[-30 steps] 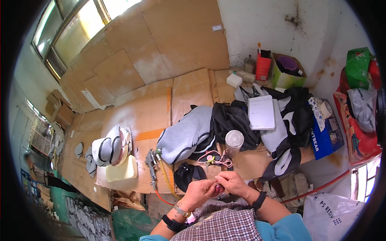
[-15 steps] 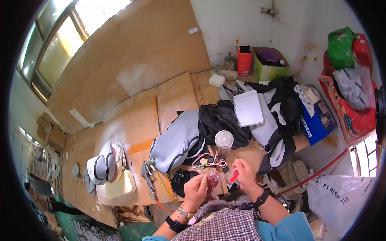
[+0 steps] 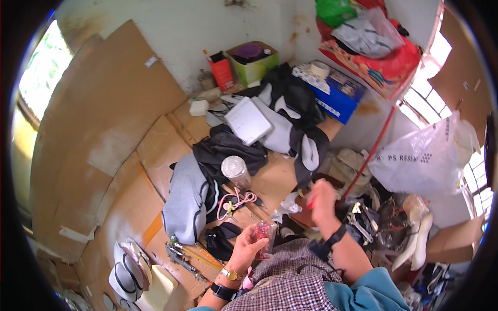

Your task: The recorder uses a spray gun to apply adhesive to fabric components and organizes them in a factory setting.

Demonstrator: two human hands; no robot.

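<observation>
My left hand [image 3: 250, 242] is closed on a small see-through plastic bag [image 3: 265, 230] with dark red contents, held just above my checked apron. What exactly the contents are, I cannot make out. To the right, my right hand [image 3: 322, 203] is raised apart from the bag and smeared by motion. A small red piece [image 3: 311, 202] shows at its curled fingers. Close beyond my left hand lie a pink cord [image 3: 239, 201] with small metal bits and a bunched black cloth [image 3: 220, 238]. A lidded see-through plastic cup [image 3: 237, 172] stands farther back.
Grey and black fabric pieces [image 3: 184, 197] cover much of the cardboard-topped table [image 3: 161, 140], with a notebook [image 3: 249, 121] on them. A spray gun [image 3: 181, 257] with hoses lies at left. A blue box [image 3: 332, 96] sits far right, and clutter with white shoe forms [image 3: 417, 241] fills the right side.
The view has swung to the right. My right hand has moved away from the left, carrying the red piece rightward and up. My left hand still grips the plastic bag.
</observation>
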